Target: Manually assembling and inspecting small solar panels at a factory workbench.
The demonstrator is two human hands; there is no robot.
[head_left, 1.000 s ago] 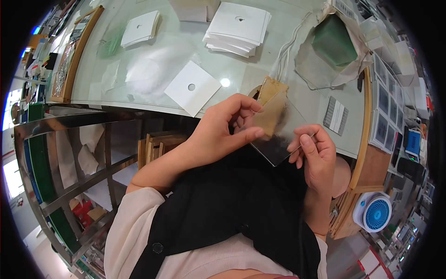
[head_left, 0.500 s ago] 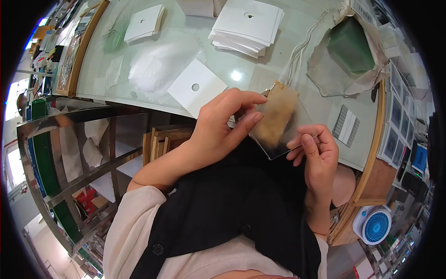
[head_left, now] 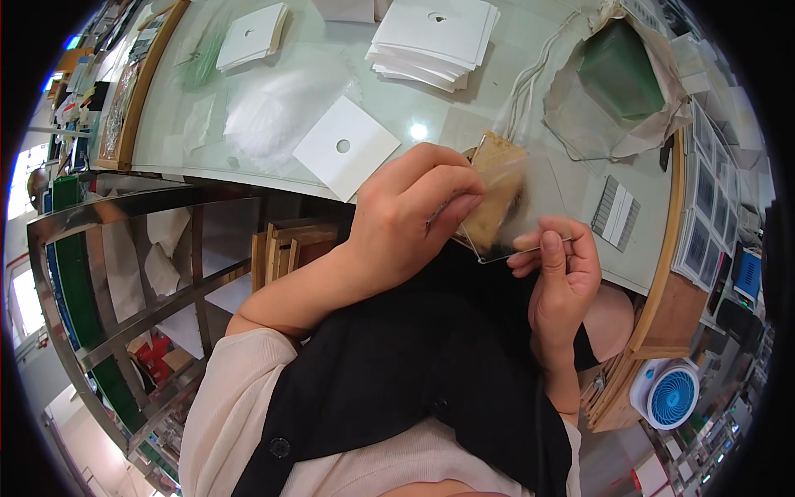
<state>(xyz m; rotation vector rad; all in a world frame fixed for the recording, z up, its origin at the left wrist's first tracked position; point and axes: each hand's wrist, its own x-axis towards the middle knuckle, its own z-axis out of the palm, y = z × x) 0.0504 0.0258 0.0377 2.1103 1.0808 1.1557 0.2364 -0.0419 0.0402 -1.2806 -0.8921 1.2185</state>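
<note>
Clear sheet [head_left: 534, 203], near centre

Right hand [head_left: 566, 265] pinches its right edge, fingers nearly closed; left hand [head_left: 414, 203] curls nearly closed at its left, grip unclear; a loosened pinch could drop the sheet; tan block [head_left: 499, 156] beyond

Lit brightly, softly shadowed, dimmer beneath the front edge of the table [head_left: 389, 108]. Glaring in one round white spot [head_left: 418, 131] inward of that edge. Washed out at a window [head_left: 29, 290] beyond the left edge. Bent and smeared toward the rim, cut off by black corners. Sharp mid-table; hazy, perhaps from motion, through the clear sheet [head_left: 530, 199] at the front edge.
</note>
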